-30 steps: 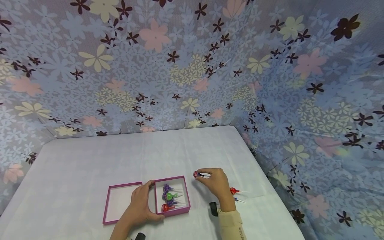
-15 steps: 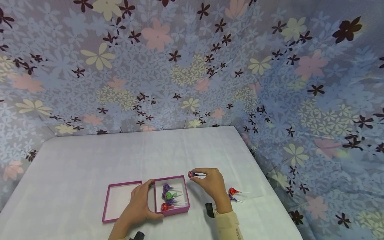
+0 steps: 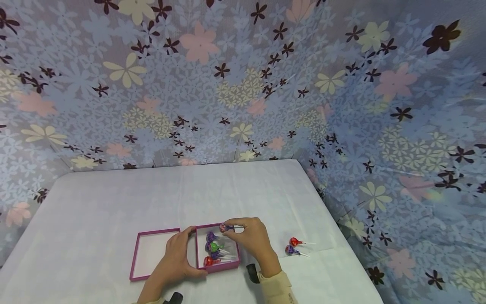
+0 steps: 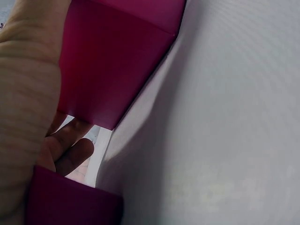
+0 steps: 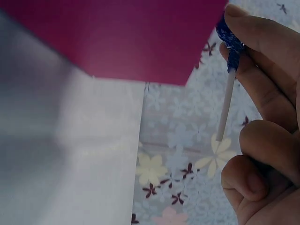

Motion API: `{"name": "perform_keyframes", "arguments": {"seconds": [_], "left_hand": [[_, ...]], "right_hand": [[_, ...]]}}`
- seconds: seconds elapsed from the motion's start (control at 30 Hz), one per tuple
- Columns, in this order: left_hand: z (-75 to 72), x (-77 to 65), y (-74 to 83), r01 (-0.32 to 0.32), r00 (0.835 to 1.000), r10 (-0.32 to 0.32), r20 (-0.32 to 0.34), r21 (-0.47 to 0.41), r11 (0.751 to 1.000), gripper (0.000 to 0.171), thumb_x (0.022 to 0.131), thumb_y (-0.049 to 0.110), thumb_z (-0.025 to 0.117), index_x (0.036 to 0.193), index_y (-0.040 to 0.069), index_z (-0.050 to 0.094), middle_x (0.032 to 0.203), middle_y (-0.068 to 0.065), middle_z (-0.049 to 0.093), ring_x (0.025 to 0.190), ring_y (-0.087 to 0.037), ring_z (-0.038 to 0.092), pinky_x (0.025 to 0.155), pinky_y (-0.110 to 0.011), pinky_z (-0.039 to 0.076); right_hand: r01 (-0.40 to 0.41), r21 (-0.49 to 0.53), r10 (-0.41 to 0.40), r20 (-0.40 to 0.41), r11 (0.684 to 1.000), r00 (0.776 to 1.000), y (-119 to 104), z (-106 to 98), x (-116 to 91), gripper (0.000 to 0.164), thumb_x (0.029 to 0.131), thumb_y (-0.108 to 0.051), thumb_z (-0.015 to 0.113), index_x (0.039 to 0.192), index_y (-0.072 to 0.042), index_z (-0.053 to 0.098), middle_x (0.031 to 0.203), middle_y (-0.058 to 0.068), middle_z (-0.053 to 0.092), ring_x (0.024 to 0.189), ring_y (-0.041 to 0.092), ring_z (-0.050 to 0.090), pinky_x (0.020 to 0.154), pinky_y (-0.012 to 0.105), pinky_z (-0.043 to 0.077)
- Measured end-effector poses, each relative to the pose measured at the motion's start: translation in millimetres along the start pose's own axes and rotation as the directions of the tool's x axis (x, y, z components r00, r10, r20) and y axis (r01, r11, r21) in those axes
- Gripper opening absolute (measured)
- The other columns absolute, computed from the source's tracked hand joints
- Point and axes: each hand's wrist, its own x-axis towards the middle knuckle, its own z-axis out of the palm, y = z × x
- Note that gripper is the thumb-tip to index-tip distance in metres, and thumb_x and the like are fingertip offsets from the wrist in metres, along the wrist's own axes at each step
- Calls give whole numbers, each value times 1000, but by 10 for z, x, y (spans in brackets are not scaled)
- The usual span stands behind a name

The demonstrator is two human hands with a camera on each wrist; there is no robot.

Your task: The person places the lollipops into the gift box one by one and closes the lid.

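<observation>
In the head view, my right hand (image 3: 251, 240) pinches a lollipop (image 3: 224, 228) with a dark blue and red wrapper between thumb and fingertips, over the far right part of a pink-edged box (image 3: 225, 267). Its white stick points right; the right wrist view shows the blue wrapper (image 5: 228, 38) close up. My left hand (image 3: 175, 261) holds the box at its left side, thumb at the near corner and fingers at the far one. Inside lie several lollipops: purple ones (image 3: 210, 236), a green one (image 3: 215, 247) and a red one (image 3: 210, 261), sticks pointing right.
A matching shallow pink-edged tray or lid (image 3: 149, 253) lies left of the box, partly behind my left hand. Right of my right arm, a red lollipop (image 3: 294, 242) and a purple-blue one (image 3: 290, 250) lie on the white table (image 3: 182, 194). Floral cloth (image 3: 243, 105) hangs behind.
My right hand has moved left with the pinched lollipop, from right of the box to over its far right part. The purple-blue lollipop on the table is now uncovered. My left hand stays at the box.
</observation>
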Motion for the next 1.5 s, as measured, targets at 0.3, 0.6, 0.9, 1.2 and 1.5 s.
{"name": "perform_keyframes", "arguments": {"seconds": [0.3,0.6,0.9,1.2,1.5], "left_hand": [[11,-5,-20,-60,997,60,-48,10,998,138,46,66,92,151,1,31,146,-20,47,134,-40,41,116,-61,23],[16,8,-35,-73,996,74,-57,18,997,136,46,64,93,149,0,32,145,-20,49,132,-41,42,114,-62,25],[34,5,-55,-64,997,64,-47,0,998,137,47,65,93,150,1,30,146,-20,47,135,-43,39,114,-64,24],[44,6,-57,-78,995,79,-69,9,997,137,46,66,93,150,2,32,144,-19,49,133,-42,41,114,-62,24],[33,-7,-46,-93,994,92,-64,-5,996,136,47,65,93,150,1,31,145,-19,48,133,-42,40,114,-63,22]], "right_hand": [[43,72,-51,106,996,993,-94,130,-38,27,77,-30,88,103,-25,82,97,-11,77,53,-4,43,54,21,48],[165,-114,-158,64,980,985,-123,209,-74,28,68,-38,92,93,-31,83,79,-17,76,56,-10,44,75,29,30],[180,-49,-173,126,982,977,-198,267,-76,28,70,-39,91,96,-36,82,86,-20,76,75,-6,65,80,33,26],[135,-128,-107,205,982,973,-176,272,-110,26,73,-45,88,96,-36,81,80,-19,75,75,-3,66,84,36,28],[168,-151,-136,201,974,970,-172,275,-130,26,70,-43,90,94,-36,82,86,-25,74,82,-12,63,82,34,27]]}}
